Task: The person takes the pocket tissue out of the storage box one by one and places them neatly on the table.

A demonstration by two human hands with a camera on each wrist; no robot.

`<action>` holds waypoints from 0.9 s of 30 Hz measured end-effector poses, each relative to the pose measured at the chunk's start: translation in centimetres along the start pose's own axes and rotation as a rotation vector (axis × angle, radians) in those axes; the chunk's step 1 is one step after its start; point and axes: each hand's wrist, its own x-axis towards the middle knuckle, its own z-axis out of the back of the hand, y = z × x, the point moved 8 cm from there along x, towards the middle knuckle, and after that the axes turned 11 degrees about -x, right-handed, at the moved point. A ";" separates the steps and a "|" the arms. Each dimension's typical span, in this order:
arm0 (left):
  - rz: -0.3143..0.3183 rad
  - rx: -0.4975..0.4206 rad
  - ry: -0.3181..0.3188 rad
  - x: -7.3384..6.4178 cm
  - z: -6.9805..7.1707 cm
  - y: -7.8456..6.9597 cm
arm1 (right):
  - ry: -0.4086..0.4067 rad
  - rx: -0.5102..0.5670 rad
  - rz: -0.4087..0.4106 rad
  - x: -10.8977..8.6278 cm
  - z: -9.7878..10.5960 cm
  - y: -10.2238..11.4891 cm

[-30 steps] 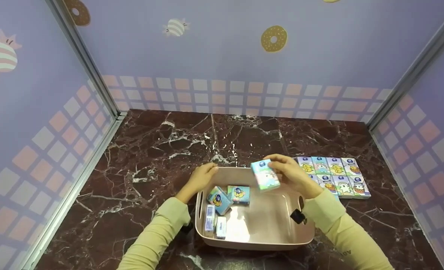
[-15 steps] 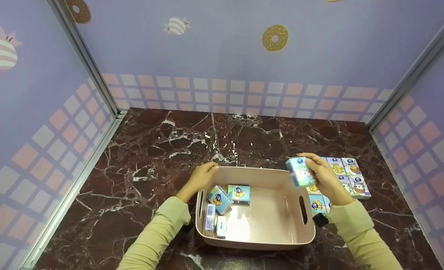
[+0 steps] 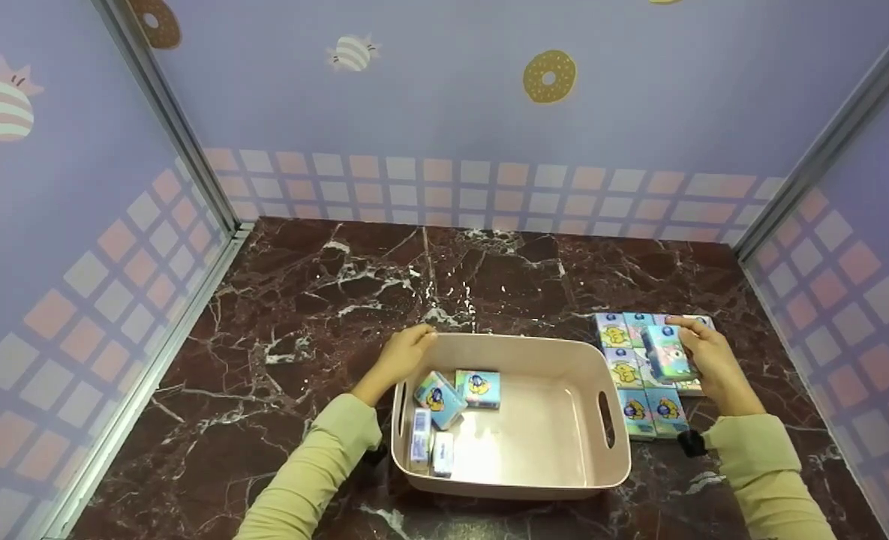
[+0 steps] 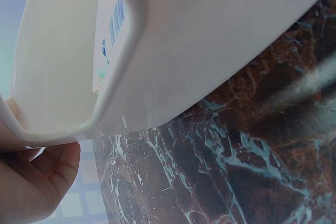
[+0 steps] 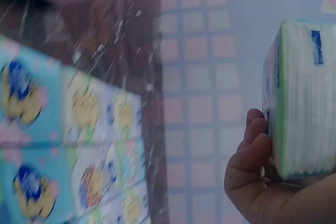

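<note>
My left hand (image 3: 401,356) grips the far left corner of a beige plastic bin (image 3: 534,356), its fingers at the rim. In the left wrist view, the curled fingers show below the bin's handle hole. Over the right side, my right hand (image 3: 716,367) holds a small pack of tissues (image 3: 667,354) between thumb and fingers. In the right wrist view, the white folded tissues (image 5: 310,98) show through the wrapper's side. The held pack is above a block of flat-laid tissue packs (image 3: 624,371) and hides part of it.
Several packs lie in the bin's left half, among them a blue one (image 3: 479,387) lying flat and a narrow white one (image 3: 443,454). The dark marble tabletop (image 3: 324,300) surrounds the bin. Patterned purple walls (image 3: 444,112) stand at the back and both sides.
My right hand has carried the tissue pack rightward, from above the bin to above the block of packs. The left hand and the bin have stayed put.
</note>
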 end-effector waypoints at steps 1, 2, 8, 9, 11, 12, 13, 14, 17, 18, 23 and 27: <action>-0.002 0.002 -0.002 0.0 0.0 0.0 | -0.004 -0.009 -0.016 0.1 0.3 -0.6; -0.002 0.003 -0.002 0.0 0.0 0.0 | -0.011 -0.017 -0.031 0.1 0.6 -1.2; -0.011 -0.004 -0.002 -0.1 0.1 -0.3 | -0.034 -0.114 -0.090 0.4 1.6 -3.8; -0.011 -0.005 -0.002 -0.1 0.1 -0.3 | -0.035 -0.152 -0.094 0.4 1.8 -4.1; -0.014 -0.002 -0.002 -0.1 0.1 -0.3 | -0.037 -0.222 -0.101 0.6 2.1 -4.7; -0.013 -0.002 -0.002 -0.1 0.1 -0.3 | -0.036 -0.240 -0.107 0.6 2.2 -5.0; -0.011 -0.004 -0.002 -0.1 0.1 -0.3 | -0.028 -0.259 -0.113 0.6 2.3 -5.3; -0.009 -0.003 -0.001 -0.1 0.1 -0.3 | -0.020 -0.269 -0.122 0.6 2.3 -5.7; -0.007 -0.003 0.003 -0.1 0.0 -0.3 | 0.000 -0.314 -0.130 0.5 2.5 -6.6; -0.005 -0.002 0.005 -0.1 0.0 -0.2 | 0.002 -0.335 -0.126 0.5 2.6 -6.8; -0.001 0.006 0.011 -0.2 0.1 -0.3 | 0.021 -0.391 -0.157 0.5 2.9 -8.1; 0.003 0.000 0.014 -0.3 0.1 -0.2 | 0.044 -0.400 -0.195 0.5 2.9 -9.2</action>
